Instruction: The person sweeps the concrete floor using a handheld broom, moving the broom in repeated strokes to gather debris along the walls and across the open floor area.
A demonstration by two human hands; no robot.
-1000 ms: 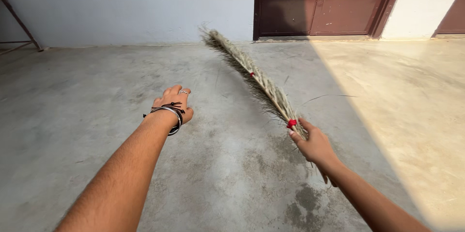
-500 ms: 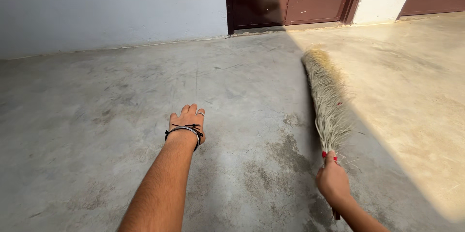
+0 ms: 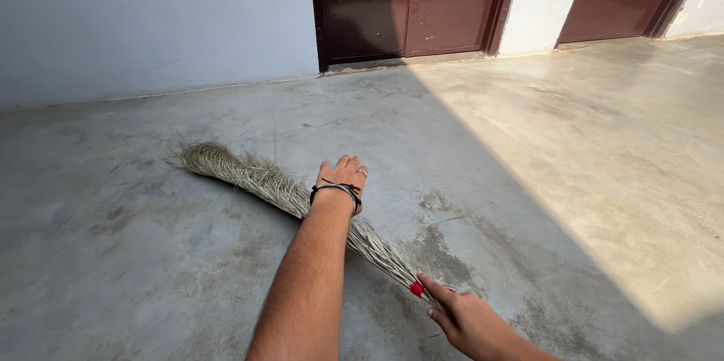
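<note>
Straw broom in right hand, rough concrete floor

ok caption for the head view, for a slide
Right hand grips a grass broom on the concrete floor; left hand hangs above it.

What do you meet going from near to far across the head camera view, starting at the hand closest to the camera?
Right hand gripping the broom's bound end, left hand above the broom, the brown double door in the far wall.

The stained concrete floor carries a straw broom, its bristle end seemingly resting flat.
</note>
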